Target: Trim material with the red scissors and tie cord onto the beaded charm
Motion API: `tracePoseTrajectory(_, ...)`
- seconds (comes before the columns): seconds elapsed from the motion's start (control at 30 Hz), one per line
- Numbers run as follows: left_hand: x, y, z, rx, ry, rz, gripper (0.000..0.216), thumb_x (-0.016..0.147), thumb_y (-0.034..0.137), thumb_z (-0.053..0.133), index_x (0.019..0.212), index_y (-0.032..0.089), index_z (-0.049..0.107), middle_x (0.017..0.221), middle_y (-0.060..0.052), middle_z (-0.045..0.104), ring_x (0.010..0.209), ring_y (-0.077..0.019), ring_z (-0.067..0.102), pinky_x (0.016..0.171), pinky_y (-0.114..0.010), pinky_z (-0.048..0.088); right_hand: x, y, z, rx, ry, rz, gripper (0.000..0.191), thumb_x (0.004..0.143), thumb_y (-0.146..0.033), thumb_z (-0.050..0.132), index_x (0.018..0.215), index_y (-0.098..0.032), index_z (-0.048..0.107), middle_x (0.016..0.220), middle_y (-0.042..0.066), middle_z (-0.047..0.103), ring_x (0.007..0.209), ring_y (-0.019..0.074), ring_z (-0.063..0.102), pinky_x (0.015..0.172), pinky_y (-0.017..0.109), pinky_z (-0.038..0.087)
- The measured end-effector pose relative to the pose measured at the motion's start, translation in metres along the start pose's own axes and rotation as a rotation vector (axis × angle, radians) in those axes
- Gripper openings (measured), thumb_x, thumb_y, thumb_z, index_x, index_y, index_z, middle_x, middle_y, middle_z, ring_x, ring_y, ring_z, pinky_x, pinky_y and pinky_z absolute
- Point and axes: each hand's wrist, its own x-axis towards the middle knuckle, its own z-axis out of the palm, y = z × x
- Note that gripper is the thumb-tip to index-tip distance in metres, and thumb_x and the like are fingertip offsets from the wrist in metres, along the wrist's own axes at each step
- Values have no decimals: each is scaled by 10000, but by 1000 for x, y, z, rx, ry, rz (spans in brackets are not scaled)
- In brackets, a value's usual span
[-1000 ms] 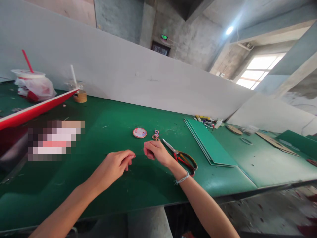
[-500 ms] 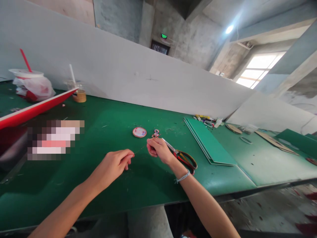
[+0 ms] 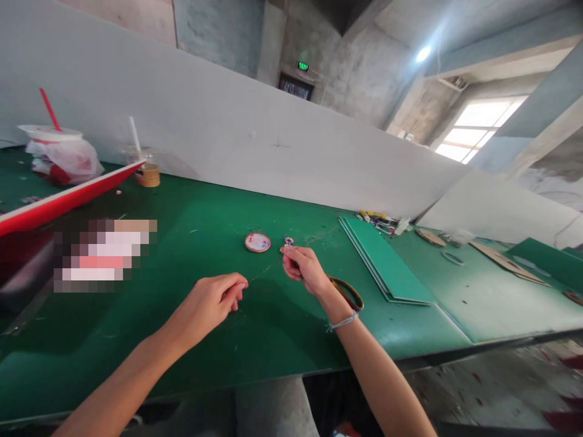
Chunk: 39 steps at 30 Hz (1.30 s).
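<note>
My left hand is closed in a pinch on one end of a thin strand, whether thread or fine wire I cannot tell. The strand slants up to my right hand, whose fingers are also pinched on it. Just past the right fingertips is a small beaded piece, partly hidden by the hand. To its left lies a round red-rimmed disc with a pale printed face. Scissors with looped handles lie under my right wrist, their blades hidden.
Green boards are stacked on the green table at right, with several tools behind them. A red, white-edged panel juts in from the left. Cups stand by the white partition.
My right hand has moved right along the strand, lengthening the span between my hands and covering the scissor blades and part of the beaded piece. The left hand has stayed almost still.
</note>
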Motion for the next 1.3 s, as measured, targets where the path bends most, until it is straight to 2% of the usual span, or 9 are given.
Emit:
tracePoseTrajectory(0.13,1,-1,0,60,-34,-23,283,966,384,407,929,221,636,773,23,681,656,-117,638,632,-230,469,0,1,-1,-8,21,12,410,830,-417,592,517,-170,496,375,-92,281,332,39,254,358,203,159)
tracePoseTrajectory(0.3,2,6,0,185,-54,-45,333,932,466,472,1092,254,672,969,-8,743,796,-164,674,705,-270,468,-2,4,6,-55,-43,58,408,832,-436,584,535,-164,516,384,-86,322,342,37,252,361,201,180)
tracePoseTrajectory(0.5,1,9,-2,216,-111,4,393,975,386,352,912,225,705,665,23,671,616,-131,613,624,-256,406,-4,4,15,-99,-130,97,429,847,-452,557,531,-164,512,384,-83,326,350,41,259,372,207,200)
tracePoseTrajectory(0.73,1,10,-5,187,-122,18,382,959,340,346,864,201,689,637,21,635,602,-120,600,611,-243,387,-3,-3,1,-90,-77,99,411,823,-422,580,511,-169,497,381,-87,303,343,38,221,359,213,143)
tracePoseTrajectory(1.3,1,12,-5,183,-135,20,355,940,278,361,829,212,691,606,30,612,563,-114,578,575,-234,385,-8,-28,-32,-185,62,55,420,804,-374,590,465,-178,439,390,-80,287,337,34,235,387,233,102)
